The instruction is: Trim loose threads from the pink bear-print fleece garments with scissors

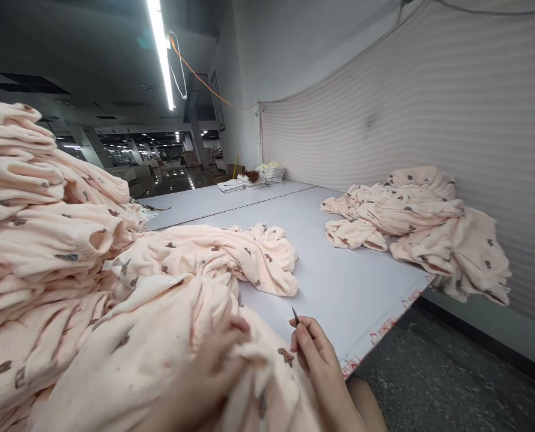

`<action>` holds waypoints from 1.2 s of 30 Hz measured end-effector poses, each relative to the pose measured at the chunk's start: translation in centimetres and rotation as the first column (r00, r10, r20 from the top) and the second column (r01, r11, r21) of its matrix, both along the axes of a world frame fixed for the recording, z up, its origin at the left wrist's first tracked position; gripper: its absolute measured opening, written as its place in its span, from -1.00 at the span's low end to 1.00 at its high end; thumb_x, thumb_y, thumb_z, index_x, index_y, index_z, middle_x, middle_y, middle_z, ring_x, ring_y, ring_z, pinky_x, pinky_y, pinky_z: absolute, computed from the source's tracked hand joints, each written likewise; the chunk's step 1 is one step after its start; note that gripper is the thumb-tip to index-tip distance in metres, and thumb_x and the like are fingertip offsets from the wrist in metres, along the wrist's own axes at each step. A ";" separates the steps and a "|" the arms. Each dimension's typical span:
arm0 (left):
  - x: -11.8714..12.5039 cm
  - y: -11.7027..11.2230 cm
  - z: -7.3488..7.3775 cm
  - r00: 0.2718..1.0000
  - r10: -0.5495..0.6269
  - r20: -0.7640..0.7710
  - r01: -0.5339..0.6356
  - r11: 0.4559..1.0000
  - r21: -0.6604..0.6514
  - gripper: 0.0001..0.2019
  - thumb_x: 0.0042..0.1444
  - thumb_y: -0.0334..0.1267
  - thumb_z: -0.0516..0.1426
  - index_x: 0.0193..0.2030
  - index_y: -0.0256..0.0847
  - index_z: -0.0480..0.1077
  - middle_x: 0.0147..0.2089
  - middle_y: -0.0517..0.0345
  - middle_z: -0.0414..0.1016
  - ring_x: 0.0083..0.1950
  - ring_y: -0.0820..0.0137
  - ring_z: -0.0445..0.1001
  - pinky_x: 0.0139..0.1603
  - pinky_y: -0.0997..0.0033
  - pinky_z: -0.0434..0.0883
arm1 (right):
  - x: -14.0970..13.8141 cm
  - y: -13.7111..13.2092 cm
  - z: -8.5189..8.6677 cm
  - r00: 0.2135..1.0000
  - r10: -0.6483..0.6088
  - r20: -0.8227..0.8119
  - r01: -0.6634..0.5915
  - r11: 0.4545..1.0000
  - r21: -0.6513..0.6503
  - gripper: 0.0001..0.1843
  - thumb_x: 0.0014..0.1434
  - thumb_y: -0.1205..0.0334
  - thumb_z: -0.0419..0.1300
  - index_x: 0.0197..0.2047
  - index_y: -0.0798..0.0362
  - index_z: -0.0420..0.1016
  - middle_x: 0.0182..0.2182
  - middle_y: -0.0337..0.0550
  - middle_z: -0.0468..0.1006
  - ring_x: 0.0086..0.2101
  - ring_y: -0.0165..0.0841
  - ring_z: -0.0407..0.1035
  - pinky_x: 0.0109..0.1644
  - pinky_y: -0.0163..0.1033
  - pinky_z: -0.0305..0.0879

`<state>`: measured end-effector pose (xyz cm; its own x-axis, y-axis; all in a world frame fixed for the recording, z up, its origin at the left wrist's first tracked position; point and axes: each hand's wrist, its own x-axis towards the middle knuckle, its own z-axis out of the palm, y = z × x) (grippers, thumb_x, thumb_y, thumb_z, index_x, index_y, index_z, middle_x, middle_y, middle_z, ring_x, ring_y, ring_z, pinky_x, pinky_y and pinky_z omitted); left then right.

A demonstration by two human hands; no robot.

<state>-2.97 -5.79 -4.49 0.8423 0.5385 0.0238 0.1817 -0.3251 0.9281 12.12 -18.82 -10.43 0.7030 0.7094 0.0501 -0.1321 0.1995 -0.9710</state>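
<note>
A pale pink fleece garment (159, 336) with small brown printed motifs lies spread in front of me, partly over the table edge. My left hand (222, 354), smeared by motion, is curled on this garment, with a fold of cloth bunched at its fingers. To its right, my right hand (314, 348) is closed around a small dark pointed tool (295, 315) whose tip points up and away. Most of the tool is hidden in the fingers, so its kind does not show. The right wrist rests close to the garment's right edge.
A tall pile of similar pink garments (37, 228) rises on the left. More pink garments (415, 216) lie heaped at the table's right edge, partly hanging over. White stacks (269, 173) stand at the far end of the table (312, 252). Ribbed sheeting (406, 108) covers the right wall.
</note>
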 end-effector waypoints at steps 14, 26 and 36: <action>0.9 -3.3 -2.7 0.910 -0.041 -0.412 0.208 0.905 0.370 -0.89 -0.01 -0.21 0.15 -0.50 -0.11 0.41 -0.50 0.18 0.42 -0.42 0.27 0.33 -0.41 0.38 0.06 | -2.5 -1.6 -4.6 0.975 0.124 0.184 -0.103 0.988 -0.118 -0.75 0.01 0.05 0.23 -0.42 0.04 0.30 -0.58 -0.39 0.21 -0.50 -0.45 0.18 -0.36 -0.38 0.20; -2.5 -0.9 -1.4 0.994 0.001 -0.111 -0.025 0.976 -0.217 -0.85 0.06 -0.21 0.14 -0.32 -0.15 0.53 -0.32 0.21 0.54 -0.16 0.25 0.42 -0.07 0.43 0.30 | -3.6 -1.6 -2.8 0.769 0.133 0.626 -0.041 0.986 -0.160 -0.86 0.13 0.13 0.17 -0.27 -0.01 0.48 -0.42 -0.23 0.47 -0.40 -0.37 0.41 -0.35 -0.39 0.29; -3.0 -0.3 -1.6 0.979 0.185 -0.088 -0.203 0.939 -0.278 -0.74 -0.03 -0.23 0.14 -0.17 -0.15 0.51 -0.34 0.20 0.49 -0.20 0.29 0.38 -0.14 0.41 0.28 | -4.7 1.0 -3.1 0.819 -0.033 0.573 0.107 0.990 -0.097 -0.83 0.19 0.21 0.07 -0.38 0.01 0.44 -0.50 -0.26 0.45 -0.45 -0.39 0.36 -0.36 -0.38 0.24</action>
